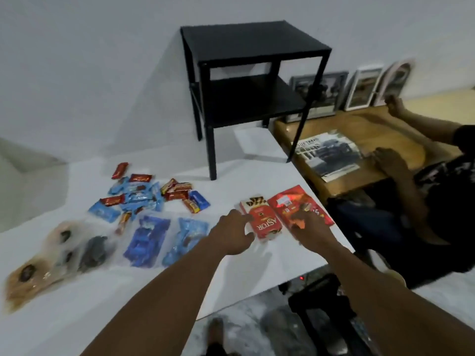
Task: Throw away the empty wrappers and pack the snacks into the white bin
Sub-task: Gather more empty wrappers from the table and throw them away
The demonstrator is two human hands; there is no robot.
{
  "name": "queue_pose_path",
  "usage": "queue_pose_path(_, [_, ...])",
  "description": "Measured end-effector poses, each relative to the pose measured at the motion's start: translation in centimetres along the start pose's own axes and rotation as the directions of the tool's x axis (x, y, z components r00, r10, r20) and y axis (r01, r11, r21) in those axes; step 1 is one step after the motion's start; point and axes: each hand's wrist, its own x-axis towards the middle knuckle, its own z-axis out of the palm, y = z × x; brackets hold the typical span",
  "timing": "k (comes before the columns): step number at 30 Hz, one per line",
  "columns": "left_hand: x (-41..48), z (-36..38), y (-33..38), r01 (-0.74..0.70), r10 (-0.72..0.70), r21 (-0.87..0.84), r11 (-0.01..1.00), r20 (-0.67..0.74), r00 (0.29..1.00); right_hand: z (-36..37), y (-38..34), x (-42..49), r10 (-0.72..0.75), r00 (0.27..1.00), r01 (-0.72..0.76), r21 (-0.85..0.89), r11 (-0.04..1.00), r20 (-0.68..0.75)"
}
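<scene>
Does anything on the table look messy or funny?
Yes. The small red and blue snack bars lie in a jumbled heap, overlapping at all angles. The red bag sits very close to the white table's right edge.

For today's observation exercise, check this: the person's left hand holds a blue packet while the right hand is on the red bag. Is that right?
No. The head view shows the left hand holding the red Astor pack, not a blue packet; the blue packets lie untouched to its left. The right hand is on the red bag.
</scene>
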Motion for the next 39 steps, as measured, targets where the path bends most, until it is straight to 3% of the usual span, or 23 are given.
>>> queue_pose_path(5, [6.6, 2.5, 2.3, -0.024, 0.021, 0.041, 0.999, 0.081, 0.996, -0.7, 7.1, 2.3, 0.118, 0.992, -0.118, -0.006, 0.993, -0.053])
queue_pose_path(9, [11.1, 4.5, 3.8, -0.034, 0.031, 0.037, 0.999, 0.093, 0.995, -0.4, 10.6, 5.6, 0.177, 0.984, -0.171, -0.147, 0.974, 0.031])
queue_pose_path(16, [15.1, 8.3, 5.2, 0.031, -0.039, 0.196, 0.980, 0.038, 0.999, 2.1, 12.8, 11.7, 0.036, 0.977, 0.036, -0.330, 0.943, 0.209])
queue_pose_path(20, [16.7, 10.1, 5.1, 0.156, -0.146, 0.165, 0.974, -0.071, 0.987, 3.5, 13.2, 15.0, -0.109, 0.964, 0.191, -0.344, 0.919, 0.244])
queue_pose_path(23, [16.6, 11.4, 4.3, 0.221, -0.198, 0.162, 0.962, -0.144, 0.970, 5.1, 14.3, 15.9, -0.126, 0.940, 0.231, -0.315, 0.921, 0.318])
queue_pose_path(28, [16.4, 11.1, 5.1, 0.269, -0.240, 0.151, 0.951, -0.184, 0.953, 5.5, 16.1, 16.2, -0.209, 0.939, 0.300, -0.350, 0.887, 0.274])
queue_pose_path(33, [15.2, 11.6, 5.5, 0.363, -0.342, 0.077, 0.929, -0.202, 0.918, 4.9, 15.7, 16.0, -0.170, 0.963, 0.229, -0.301, 0.926, 0.211])
queue_pose_path(39, [13.3, 9.6, 5.0, 0.365, -0.316, 0.107, 0.925, -0.318, 0.894, 4.9, 15.6, 15.8, -0.219, 0.967, 0.246, -0.235, 0.941, 0.133])
